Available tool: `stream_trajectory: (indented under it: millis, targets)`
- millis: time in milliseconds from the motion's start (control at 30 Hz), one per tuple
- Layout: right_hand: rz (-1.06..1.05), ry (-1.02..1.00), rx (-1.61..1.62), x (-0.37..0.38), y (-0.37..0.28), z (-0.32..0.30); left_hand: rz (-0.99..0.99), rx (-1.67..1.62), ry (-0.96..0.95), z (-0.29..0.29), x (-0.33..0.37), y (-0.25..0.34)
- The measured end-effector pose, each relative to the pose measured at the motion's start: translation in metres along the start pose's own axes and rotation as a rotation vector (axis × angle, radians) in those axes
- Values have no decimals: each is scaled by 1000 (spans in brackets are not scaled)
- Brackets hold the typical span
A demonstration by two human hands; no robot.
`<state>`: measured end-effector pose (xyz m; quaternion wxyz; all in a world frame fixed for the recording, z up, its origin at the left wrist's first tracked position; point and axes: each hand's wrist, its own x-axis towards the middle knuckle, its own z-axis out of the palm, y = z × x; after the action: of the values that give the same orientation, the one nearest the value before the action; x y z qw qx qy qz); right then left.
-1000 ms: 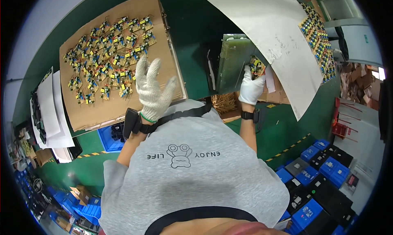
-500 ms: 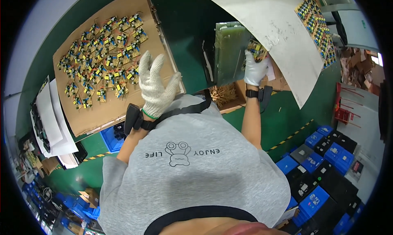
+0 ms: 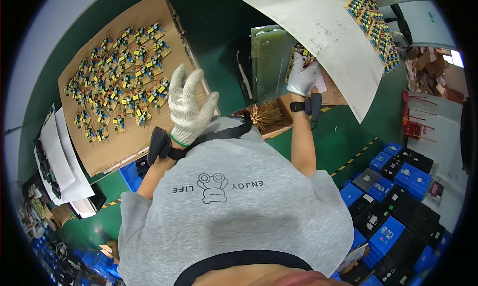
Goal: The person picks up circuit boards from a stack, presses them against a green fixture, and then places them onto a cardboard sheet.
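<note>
My left hand (image 3: 188,106), in a knitted white glove, is held over the near right edge of a cardboard sheet (image 3: 117,151). Its fingers are spread and hold nothing. Rows of small tan circuit boards (image 3: 127,79) with yellow, blue and black parts lie on that cardboard. On the right, my right hand (image 3: 302,79), gloved in white, reaches over more circuit boards (image 3: 307,58), partly covered by a large white sheet (image 3: 318,29). Its thumb and fingers look apart beside the boards; the sheet and hand hide part of the contact. Left of it stands a greenish translucent panel stack (image 3: 271,64).
A white tool-like strip (image 3: 244,76) lies on the dark green surface. Below is an open box of thin tan sticks or leads (image 3: 266,114). More boards (image 3: 371,24) fill the far right. Blue and black crates (image 3: 391,236) stand on the floor at lower right.
The whole view has shifted slightly. My right hand has turned a little, its fingers reaching farther up over the boards beside the panels. My left hand keeps its spread pose.
</note>
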<state>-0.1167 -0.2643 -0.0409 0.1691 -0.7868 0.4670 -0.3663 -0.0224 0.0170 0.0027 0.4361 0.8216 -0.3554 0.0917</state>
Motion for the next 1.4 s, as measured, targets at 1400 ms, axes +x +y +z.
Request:
stream_trajectory:
  millis: [1400]
  targets:
    - [-167, -343, 332, -36, -111, -65, -366, -599, -572, 13, 18, 28]
